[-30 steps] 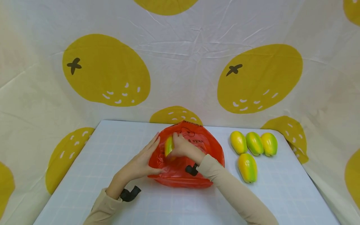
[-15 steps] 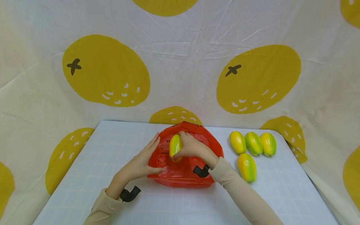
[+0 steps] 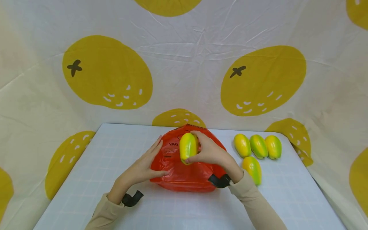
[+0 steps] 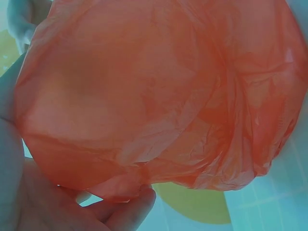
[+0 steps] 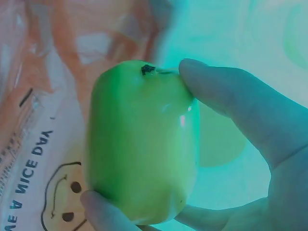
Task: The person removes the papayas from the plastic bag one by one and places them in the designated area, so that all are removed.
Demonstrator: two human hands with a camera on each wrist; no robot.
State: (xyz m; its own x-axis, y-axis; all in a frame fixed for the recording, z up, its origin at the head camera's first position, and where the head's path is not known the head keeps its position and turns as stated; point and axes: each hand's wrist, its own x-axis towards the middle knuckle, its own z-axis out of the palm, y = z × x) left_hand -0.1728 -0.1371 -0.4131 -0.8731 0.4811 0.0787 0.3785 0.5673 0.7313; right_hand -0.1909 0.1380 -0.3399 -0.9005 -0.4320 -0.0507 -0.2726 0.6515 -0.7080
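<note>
A yellow-green papaya (image 3: 188, 148), glossy and with a dark stem mark at one end, is gripped between the thumb and fingers of my right hand (image 3: 211, 151). The papaya overlaps the mouth of a red plastic bag (image 3: 178, 174) in the head view. My left hand (image 3: 142, 167) spreads along the bag's left edge, fingers extended and thumb lying over the front part. In the left wrist view the red film (image 4: 144, 96) fills most of the picture, with fingertips (image 4: 147, 195) at its edge. Printed lettering and a smiling face show on the bag in the right wrist view.
Several more papayas lie to the bag's right: three in a row, one of them a yellow papaya (image 3: 242, 145), and another papaya (image 3: 252, 171) nearer, close to my right forearm. The white table (image 3: 123, 140) backs onto a cloth (image 3: 184, 80) with big yellow fruit prints.
My right hand has drawn back up and to the right with the papaya, from deeper in the bag's mouth. The left hand has stayed at the bag's edge.
</note>
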